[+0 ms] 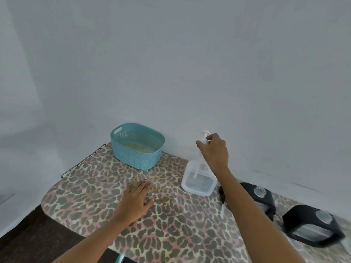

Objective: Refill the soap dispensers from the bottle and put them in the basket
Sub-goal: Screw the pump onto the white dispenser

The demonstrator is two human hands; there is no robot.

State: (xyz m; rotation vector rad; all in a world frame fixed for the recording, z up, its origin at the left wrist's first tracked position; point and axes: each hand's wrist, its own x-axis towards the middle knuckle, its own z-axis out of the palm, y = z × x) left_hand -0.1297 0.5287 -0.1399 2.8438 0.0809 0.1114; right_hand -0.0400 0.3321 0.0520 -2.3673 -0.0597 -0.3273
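A white soap dispenser [198, 182] with a clear window stands on the leopard-print board [95, 196]. My right hand [214, 150] pinches its white pump head [205, 136], lifted above the body so the pump tube slants down into the opening. My left hand [135, 201] lies flat on the board, fingers straight, holding nothing. A teal woven basket [131, 156] stands at the back left with nothing standing in it. Two black dispensers [260, 198] [311, 226] with round open tops sit at the right. A black pump [221, 200] lies beside my right forearm.
A white wall rises right behind the board. A metal wire rack [83, 160] edges the board's left end. Dark floor shows at the lower left. The refill bottle is not in sight.
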